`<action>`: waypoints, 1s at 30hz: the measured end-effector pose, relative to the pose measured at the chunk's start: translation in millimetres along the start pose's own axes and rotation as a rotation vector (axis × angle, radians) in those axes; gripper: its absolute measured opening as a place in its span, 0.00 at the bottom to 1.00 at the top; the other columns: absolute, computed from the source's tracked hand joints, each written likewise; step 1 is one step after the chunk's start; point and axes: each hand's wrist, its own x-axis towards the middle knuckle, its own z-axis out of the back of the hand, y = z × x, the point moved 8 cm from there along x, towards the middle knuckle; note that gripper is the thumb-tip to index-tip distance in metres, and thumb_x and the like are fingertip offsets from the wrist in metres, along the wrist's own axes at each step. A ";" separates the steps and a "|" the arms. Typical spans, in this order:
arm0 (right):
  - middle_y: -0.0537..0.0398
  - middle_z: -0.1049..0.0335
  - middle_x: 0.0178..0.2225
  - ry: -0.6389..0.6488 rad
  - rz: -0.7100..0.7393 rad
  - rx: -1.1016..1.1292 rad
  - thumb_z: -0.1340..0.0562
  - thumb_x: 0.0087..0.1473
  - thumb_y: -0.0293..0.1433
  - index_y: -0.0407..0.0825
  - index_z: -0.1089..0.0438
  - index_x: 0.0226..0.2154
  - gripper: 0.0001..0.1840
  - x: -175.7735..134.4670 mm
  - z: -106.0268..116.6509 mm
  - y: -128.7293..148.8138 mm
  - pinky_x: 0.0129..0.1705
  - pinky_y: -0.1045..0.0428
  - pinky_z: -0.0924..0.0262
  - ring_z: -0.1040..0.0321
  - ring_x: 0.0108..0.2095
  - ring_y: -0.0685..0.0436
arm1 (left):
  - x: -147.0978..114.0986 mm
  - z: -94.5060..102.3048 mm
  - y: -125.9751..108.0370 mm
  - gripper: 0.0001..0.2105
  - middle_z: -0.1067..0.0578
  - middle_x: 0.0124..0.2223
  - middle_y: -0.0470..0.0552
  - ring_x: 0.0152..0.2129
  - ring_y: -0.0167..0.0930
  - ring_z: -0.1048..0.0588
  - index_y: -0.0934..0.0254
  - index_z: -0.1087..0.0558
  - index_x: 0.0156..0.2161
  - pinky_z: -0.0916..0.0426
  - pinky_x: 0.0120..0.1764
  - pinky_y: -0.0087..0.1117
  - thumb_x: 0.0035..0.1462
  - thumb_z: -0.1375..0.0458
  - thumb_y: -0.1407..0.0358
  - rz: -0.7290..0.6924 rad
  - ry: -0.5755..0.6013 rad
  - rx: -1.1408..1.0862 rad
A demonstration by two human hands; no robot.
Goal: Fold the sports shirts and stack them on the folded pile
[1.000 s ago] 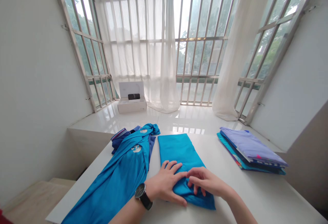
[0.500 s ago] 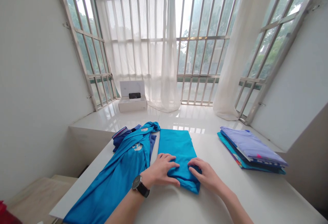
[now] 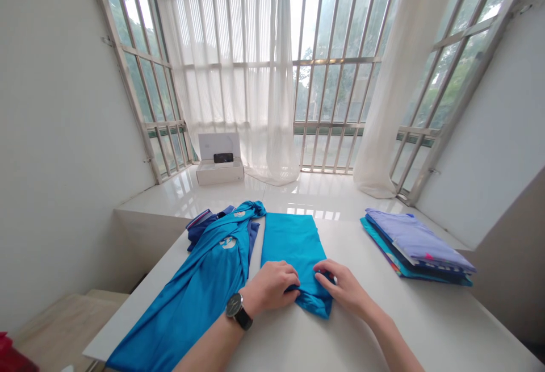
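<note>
A bright blue garment lies folded into a rough rectangle on the white table, its near end rumpled and turned up. My left hand, with a black-strapped watch on the wrist, has its fingers curled over the near left corner, gripping the cloth. At the right edge, my right hand holds the fabric between bent fingers and thumb; a dark crease shows there. Left of it a longer blue garment with white prints spreads toward the table's front edge, partly over a navy garment.
On the right side sits a stack of folded clothes, lavender on top. A white open box with a black phone-like object stands on the window ledge. Sheer curtains hang before the barred window.
My left hand's fingers, spread over the cloth before, are now curled in around its near edge. My right hand has barely moved.
</note>
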 end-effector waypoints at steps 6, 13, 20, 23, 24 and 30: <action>0.50 0.23 0.38 0.011 -0.008 0.001 0.45 0.60 0.46 0.50 0.25 0.39 0.20 -0.2 -0.4 -0.2 0.42 0.48 0.33 0.28 0.38 0.41 | -2.2 1.6 9.0 0.10 0.21 0.42 0.51 0.40 0.34 0.24 0.59 0.22 0.42 0.31 0.42 0.31 0.64 0.46 0.63 0.054 -0.003 0.036; 0.50 0.24 0.43 0.093 0.040 -0.022 0.38 0.56 0.44 0.52 0.26 0.40 0.15 -5.5 -5.1 16.4 0.50 0.47 0.36 0.29 0.45 0.39 | 2.2 3.8 10.8 0.09 0.21 0.40 0.49 0.38 0.35 0.24 0.60 0.24 0.41 0.32 0.40 0.31 0.67 0.46 0.61 0.177 -0.105 0.056; 0.49 0.24 0.40 0.045 0.073 -0.047 0.42 0.58 0.38 0.50 0.27 0.36 0.11 -0.7 -4.5 7.1 0.46 0.47 0.35 0.28 0.41 0.40 | 3.4 3.6 22.8 0.10 0.20 0.41 0.50 0.38 0.36 0.22 0.59 0.28 0.48 0.31 0.40 0.31 0.69 0.50 0.63 0.281 -0.149 -0.007; 0.49 0.23 0.38 -0.019 0.061 -0.040 0.44 0.60 0.41 0.49 0.26 0.37 0.15 2.1 -1.3 -2.6 0.44 0.46 0.34 0.27 0.38 0.39 | -0.6 9.6 17.3 0.13 0.21 0.45 0.50 0.38 0.34 0.22 0.59 0.32 0.53 0.31 0.38 0.30 0.70 0.55 0.68 0.199 -0.122 -0.050; 0.49 0.22 0.38 -0.034 0.058 -0.039 0.44 0.60 0.42 0.49 0.25 0.37 0.16 2.6 -0.6 -5.0 0.44 0.46 0.34 0.27 0.38 0.39 | -2.5 11.8 13.9 0.14 0.22 0.48 0.50 0.39 0.33 0.22 0.59 0.32 0.53 0.31 0.39 0.29 0.70 0.57 0.70 0.158 -0.106 -0.067; 0.50 0.21 0.38 -0.076 0.056 -0.023 0.43 0.60 0.43 0.50 0.25 0.38 0.17 3.0 0.2 -11.3 0.44 0.45 0.33 0.26 0.38 0.38 | -10.3 7.7 -2.5 0.12 0.30 0.61 0.49 0.54 0.38 0.28 0.58 0.24 0.44 0.33 0.52 0.35 0.64 0.49 0.72 -0.008 0.015 -0.112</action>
